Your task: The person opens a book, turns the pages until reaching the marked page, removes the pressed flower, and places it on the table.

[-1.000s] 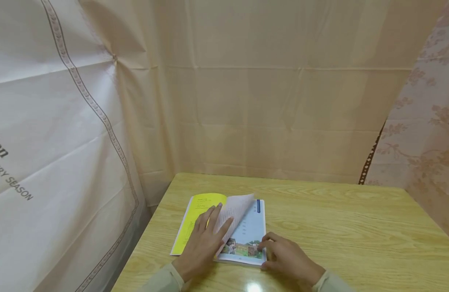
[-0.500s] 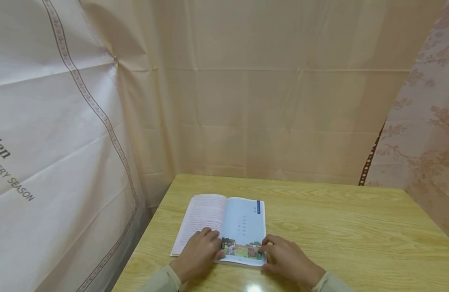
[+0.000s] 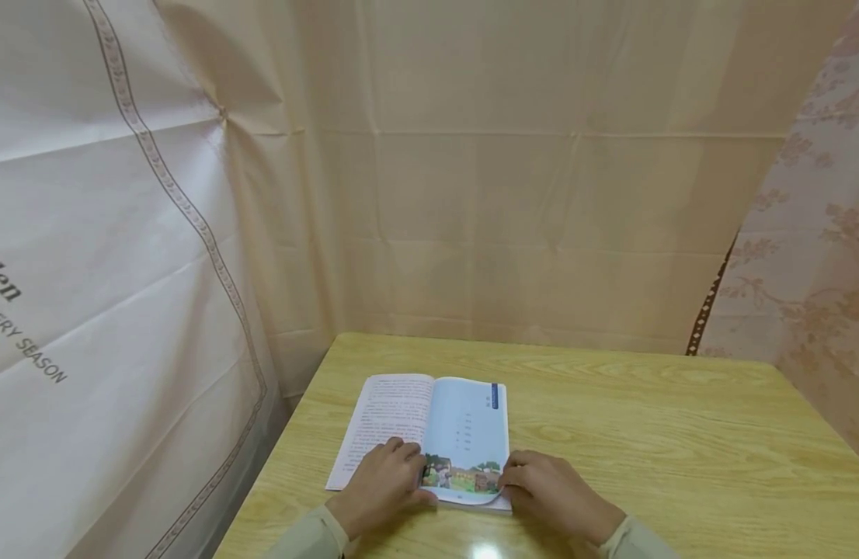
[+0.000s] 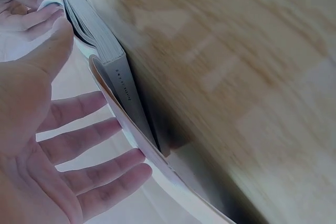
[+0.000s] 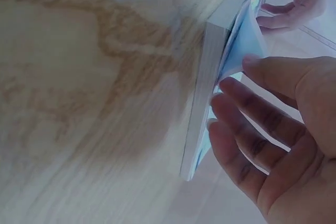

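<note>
An open book (image 3: 464, 423) lies on the table. Its left page (image 3: 394, 404) carries dense text, and its right page is light blue with a village picture along the bottom. My left hand (image 3: 384, 475) rests on the lower left page by the spine; in the left wrist view its fingers (image 4: 105, 129) are fairly straight against the page. At the lower right corner my right hand (image 3: 551, 489) pinches the blue page (image 5: 247, 40) between thumb and fingers. That corner is lifted and curled off the page block (image 5: 202, 82) beneath it.
The wooden table (image 3: 646, 435) extends to the right of the book. A beige curtain (image 3: 513, 194) hangs behind it, a white printed sheet (image 3: 122, 310) at the left, and a floral cloth (image 3: 814, 256) at the right.
The text page has turned over to the left, covering the yellow page. My left hand has drawn in toward the lower spine. The blue page's lower right corner has been lifted by my right hand.
</note>
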Tool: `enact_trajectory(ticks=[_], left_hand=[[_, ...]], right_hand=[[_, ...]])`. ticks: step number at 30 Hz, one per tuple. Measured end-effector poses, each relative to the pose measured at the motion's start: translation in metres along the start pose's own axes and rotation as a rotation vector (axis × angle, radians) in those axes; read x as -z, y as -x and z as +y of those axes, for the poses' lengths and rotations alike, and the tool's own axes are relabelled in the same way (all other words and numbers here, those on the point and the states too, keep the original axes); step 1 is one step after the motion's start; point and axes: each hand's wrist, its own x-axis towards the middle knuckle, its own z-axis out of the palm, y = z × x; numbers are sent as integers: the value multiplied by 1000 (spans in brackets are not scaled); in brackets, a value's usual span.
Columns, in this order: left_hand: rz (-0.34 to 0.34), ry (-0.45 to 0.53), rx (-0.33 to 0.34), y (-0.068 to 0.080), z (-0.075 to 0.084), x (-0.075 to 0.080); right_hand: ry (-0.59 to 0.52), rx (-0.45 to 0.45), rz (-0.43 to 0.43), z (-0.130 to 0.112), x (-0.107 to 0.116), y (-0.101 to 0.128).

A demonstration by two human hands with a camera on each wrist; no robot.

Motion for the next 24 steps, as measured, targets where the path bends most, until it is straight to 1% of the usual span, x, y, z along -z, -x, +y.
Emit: enact_trajectory(ticks=[5,8,13,20,24], left_hand=[[2,-24,-8,-2,2,1],[-5,-32,1,-3,3,0],[-19,-12,23,-4,4,-2],[-20,12,12,-6,5,-5],[-46,22,8,-8,6,-4]], right_hand=[[15,-17,-2,-1,1,0],[23,-20,9,-1,1,0],[33,1,58,0,1,0],[27,21,118,0,2,0],[21,24,149,0,2,1]])
